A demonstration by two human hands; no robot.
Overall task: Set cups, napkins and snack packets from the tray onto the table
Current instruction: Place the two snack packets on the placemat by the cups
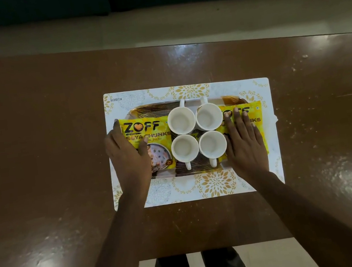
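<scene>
A dark tray [150, 109] with gold lines lies on a white floral mat [213, 184] in the middle of the brown table [35, 155]. Several empty white cups stand in a square block at the tray's centre, the far-left one [181, 119] beside the far-right one [208, 116]. A yellow snack packet [149, 128] lies on the tray's left side. My left hand [128, 157] grips its left edge, thumb on top. A second yellow packet [256, 118] lies on the right side, and my right hand [245, 145] rests flat on it with straight fingers.
Bare tabletop stretches wide to the left and right of the mat and in a strip in front of it. The table's near edge [189, 252] runs just above my legs. Pale floor lies beyond the far edge.
</scene>
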